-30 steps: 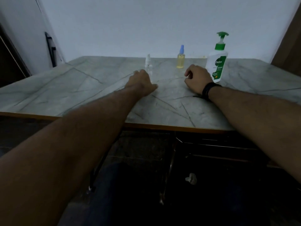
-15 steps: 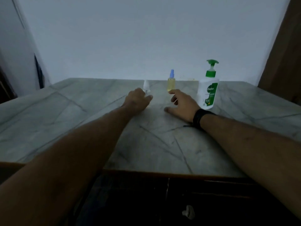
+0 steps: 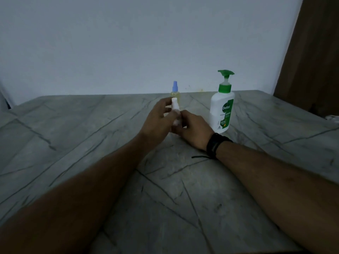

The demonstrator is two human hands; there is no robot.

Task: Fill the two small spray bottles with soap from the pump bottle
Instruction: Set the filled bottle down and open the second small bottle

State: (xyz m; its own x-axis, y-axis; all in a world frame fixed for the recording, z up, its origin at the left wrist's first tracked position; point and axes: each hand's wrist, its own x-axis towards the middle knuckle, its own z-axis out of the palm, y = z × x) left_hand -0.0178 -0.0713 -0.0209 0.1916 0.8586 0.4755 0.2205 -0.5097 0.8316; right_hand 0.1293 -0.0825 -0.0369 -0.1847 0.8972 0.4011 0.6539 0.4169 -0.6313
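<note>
A small clear spray bottle with a white cap (image 3: 175,107) is held upright between both hands at the middle of the marble table (image 3: 91,143). My left hand (image 3: 158,119) grips it from the left, fingers around the upper part. My right hand (image 3: 192,130) holds its lower part from the right. Behind it stands a second small spray bottle (image 3: 175,91) with a blue cap and yellowish liquid, partly hidden. The white pump bottle (image 3: 222,109) with a green pump head stands just right of my right hand.
A pale wall rises behind the table's far edge. A brown door or panel (image 3: 311,52) stands at the right. A black band (image 3: 216,144) sits on my right wrist.
Both hands have come together around the white-capped bottle and drawn it nearer, in front of the blue-capped one. The camera has tilted up.
</note>
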